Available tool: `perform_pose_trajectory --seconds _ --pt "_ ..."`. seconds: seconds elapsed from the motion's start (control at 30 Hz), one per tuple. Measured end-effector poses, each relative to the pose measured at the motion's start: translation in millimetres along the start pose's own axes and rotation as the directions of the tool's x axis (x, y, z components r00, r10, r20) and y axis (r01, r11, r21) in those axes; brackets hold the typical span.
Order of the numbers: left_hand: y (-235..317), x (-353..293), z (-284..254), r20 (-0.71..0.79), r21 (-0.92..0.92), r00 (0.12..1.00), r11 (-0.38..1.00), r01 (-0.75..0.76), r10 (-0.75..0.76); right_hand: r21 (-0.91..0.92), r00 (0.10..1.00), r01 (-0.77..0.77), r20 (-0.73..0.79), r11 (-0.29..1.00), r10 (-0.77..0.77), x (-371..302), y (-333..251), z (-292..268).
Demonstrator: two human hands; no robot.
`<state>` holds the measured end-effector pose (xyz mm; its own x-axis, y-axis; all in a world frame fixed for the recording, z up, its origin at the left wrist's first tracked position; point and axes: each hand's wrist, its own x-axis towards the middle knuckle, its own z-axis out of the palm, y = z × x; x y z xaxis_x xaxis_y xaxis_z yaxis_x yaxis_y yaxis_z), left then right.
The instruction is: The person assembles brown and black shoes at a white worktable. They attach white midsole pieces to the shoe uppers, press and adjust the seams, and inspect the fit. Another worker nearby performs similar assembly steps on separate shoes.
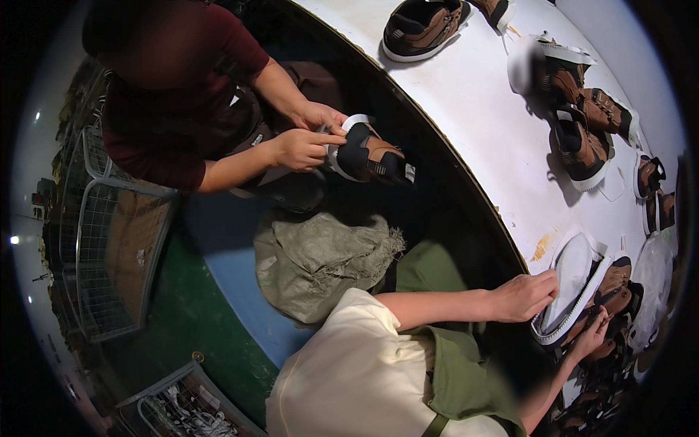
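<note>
A brown and black shoe (pixel 610 285) is tilted at the right, by the edge of the white table. Its pale underside and white, tooth-edged rim (pixel 575 302) face toward me. The curled fingers of my left hand (pixel 526 296) pinch the rim on its near side; whether anything small is also between them is hidden. My right hand (pixel 593 333) grips the shoe's upper from below, its fingers bent against the brown side. My green apron (pixel 470 371) lies under my arms.
A co-worker in a dark red shirt (pixel 171 120) at the upper left holds another shoe (pixel 373 154). Several brown shoes (pixel 582 142) stand along the white table (pixel 466 95). A grey-green sack (pixel 320 262) lies between us. Wire carts (pixel 113 247) stand at the left.
</note>
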<state>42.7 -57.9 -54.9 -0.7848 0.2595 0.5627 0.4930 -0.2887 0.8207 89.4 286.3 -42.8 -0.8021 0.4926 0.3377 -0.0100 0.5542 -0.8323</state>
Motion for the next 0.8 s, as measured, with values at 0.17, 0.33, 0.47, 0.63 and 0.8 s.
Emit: perform_pose_trajectory --seconds 0.17,0.33,0.47,0.63,0.8 --pt "5 -18 -19 0.030 -0.026 0.996 0.996 0.086 -0.085 -0.133 0.999 -0.027 0.038 0.991 0.032 -7 5 -20" --pt "8 -23 -28 0.028 -0.066 0.995 0.993 0.101 -0.099 -0.150 0.996 -0.092 -0.005 0.984 0.092 -27 -12 -23" --pt "5 -24 -29 0.009 -0.094 0.996 0.991 0.094 -0.093 -0.219 0.998 -0.061 0.017 0.974 0.067 -30 16 -51" --pt "3 -24 -34 -0.034 -0.090 0.997 0.993 0.071 -0.074 -0.285 0.999 -0.033 0.017 0.958 0.039 -38 13 -46" --pt "0 -24 -35 -0.058 -0.073 0.998 0.997 0.029 -0.033 -0.284 0.998 -0.062 -0.014 0.957 0.060 -42 14 -48"
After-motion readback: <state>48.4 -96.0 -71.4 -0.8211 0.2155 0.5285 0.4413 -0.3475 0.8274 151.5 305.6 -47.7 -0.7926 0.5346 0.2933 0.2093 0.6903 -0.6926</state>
